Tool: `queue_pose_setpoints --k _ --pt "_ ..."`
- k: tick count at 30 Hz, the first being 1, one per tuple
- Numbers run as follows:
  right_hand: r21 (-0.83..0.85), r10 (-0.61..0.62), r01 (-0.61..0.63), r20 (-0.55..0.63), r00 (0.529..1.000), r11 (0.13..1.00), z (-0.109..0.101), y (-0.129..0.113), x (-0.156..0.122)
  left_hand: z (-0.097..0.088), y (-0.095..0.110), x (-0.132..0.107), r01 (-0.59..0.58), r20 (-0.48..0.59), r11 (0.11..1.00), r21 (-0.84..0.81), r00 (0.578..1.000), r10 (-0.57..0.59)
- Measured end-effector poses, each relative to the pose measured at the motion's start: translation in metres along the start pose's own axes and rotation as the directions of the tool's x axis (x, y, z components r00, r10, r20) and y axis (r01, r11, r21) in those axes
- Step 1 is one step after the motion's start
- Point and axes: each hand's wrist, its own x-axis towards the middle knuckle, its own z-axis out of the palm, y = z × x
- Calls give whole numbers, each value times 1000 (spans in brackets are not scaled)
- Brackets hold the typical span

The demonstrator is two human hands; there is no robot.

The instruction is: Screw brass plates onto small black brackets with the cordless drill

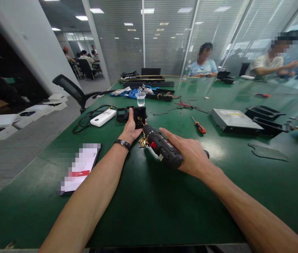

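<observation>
My left hand point(132, 128) is closed around a black plastic housing point(140, 115), its thumb lying along the near face. In my right hand point(191, 151) is a black cordless screwdriver point(163, 146) with a red switch. The tool's tip points into the open side of the housing; whether it touches a screw is too small to tell. Below the housing lie several brass-coloured metal pieces point(144, 140) on the table. Another black frame-like part point(121, 115) sits just left of my left hand. The handle of the screwdriver is mostly hidden by my right hand.
On the green table point(149, 211) lie a phone point(81, 165), a white power bank point(103, 117), a plastic cup point(140, 99), an orange-black screwdriver point(199, 126) and a metal drive box point(235, 120). Black brackets point(266, 119) stand at right. Two people sit across the table.
</observation>
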Motion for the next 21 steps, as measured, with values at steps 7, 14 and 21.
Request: queue_pose_setpoints --k 7,14,21 --pt "-21 3 -3 -7 1000 1000 0 1 0 -1 0 0 14 12 1000 7 1000 -15" --pt "-18 8 -8 3 1000 1000 1 1 0 2 1 -4 23 1 1000 7 1000 -23" --pt "-7 8 -8 0 1000 1000 0 1 0 3 2 -6 49 -13 998 -38 999 -50"
